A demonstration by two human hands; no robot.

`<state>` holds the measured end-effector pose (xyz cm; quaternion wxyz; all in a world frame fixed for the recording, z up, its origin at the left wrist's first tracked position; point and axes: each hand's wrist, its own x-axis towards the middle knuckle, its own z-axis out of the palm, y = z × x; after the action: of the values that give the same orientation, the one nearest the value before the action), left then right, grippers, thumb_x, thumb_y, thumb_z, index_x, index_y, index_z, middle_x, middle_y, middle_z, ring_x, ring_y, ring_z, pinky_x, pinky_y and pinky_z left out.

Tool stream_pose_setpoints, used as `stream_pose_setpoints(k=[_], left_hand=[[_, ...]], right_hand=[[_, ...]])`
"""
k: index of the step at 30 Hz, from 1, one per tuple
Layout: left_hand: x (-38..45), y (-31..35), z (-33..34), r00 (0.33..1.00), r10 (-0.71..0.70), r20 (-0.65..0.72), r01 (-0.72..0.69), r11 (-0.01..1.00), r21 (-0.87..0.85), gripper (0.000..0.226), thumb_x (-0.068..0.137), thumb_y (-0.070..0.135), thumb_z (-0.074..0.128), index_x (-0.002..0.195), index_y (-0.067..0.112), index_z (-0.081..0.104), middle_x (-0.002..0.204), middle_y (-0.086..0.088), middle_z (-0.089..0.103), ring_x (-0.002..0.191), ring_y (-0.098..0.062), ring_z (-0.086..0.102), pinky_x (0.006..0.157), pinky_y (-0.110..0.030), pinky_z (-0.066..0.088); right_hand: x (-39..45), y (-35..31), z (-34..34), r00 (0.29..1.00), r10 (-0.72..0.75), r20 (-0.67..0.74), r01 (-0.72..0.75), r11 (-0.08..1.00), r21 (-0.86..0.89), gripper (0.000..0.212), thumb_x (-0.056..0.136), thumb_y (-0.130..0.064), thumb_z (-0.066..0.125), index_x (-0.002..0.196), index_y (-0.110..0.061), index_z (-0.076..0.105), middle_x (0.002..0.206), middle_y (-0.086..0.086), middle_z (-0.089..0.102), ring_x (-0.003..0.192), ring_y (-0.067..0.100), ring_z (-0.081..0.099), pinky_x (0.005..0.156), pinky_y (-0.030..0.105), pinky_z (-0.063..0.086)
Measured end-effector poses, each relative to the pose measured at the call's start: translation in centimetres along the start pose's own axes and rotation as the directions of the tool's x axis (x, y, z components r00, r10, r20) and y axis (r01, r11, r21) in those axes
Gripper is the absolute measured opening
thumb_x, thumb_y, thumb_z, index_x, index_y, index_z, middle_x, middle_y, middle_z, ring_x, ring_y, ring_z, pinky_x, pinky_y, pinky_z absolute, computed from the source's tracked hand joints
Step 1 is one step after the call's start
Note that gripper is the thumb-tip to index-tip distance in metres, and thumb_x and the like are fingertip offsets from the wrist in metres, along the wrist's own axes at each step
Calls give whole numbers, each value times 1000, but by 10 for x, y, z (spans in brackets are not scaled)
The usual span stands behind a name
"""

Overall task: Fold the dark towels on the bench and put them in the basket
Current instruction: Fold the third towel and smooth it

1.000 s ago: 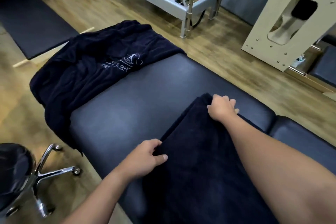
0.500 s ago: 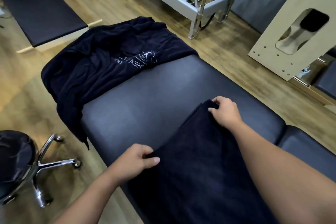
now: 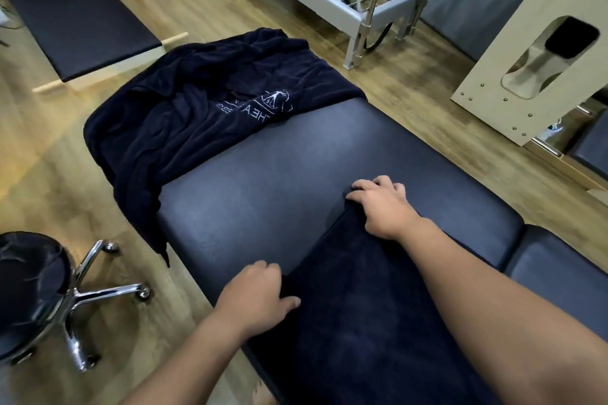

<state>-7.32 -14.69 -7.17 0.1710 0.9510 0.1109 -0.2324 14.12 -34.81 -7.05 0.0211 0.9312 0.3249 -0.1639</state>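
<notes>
A dark towel [image 3: 368, 312] lies flat on the padded bench [image 3: 279, 181], stretched between the two hands and running back under the forearms; the left hand [image 3: 260, 301] grips its near-side corner, thumb on top and fingers curled over the edge; the right hand [image 3: 383, 207] grips the far-side corner, fingers bent over the cloth; beyond both hands, well apart, a second dark towel [image 3: 197, 115] with pale lettering lies rumpled over the bench end, draping down its side; left of the left hand stands a black stool [image 3: 29, 286] on chrome legs on the wooden floor [image 3: 49, 174].
</notes>
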Motion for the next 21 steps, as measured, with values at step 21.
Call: stream_pose_setpoints(k=[21], left_hand=[[-76, 123, -28, 913, 348, 214, -142, 763, -631, 23, 79, 12, 72, 97, 25, 67, 84, 7, 76, 73, -11, 73, 59, -30, 57]], right_hand=[[-109, 70, -48, 949, 175, -264, -131, 976, 175, 45, 71, 8, 48, 95, -18, 75, 99, 1, 71, 95, 28, 64, 80, 37, 55]])
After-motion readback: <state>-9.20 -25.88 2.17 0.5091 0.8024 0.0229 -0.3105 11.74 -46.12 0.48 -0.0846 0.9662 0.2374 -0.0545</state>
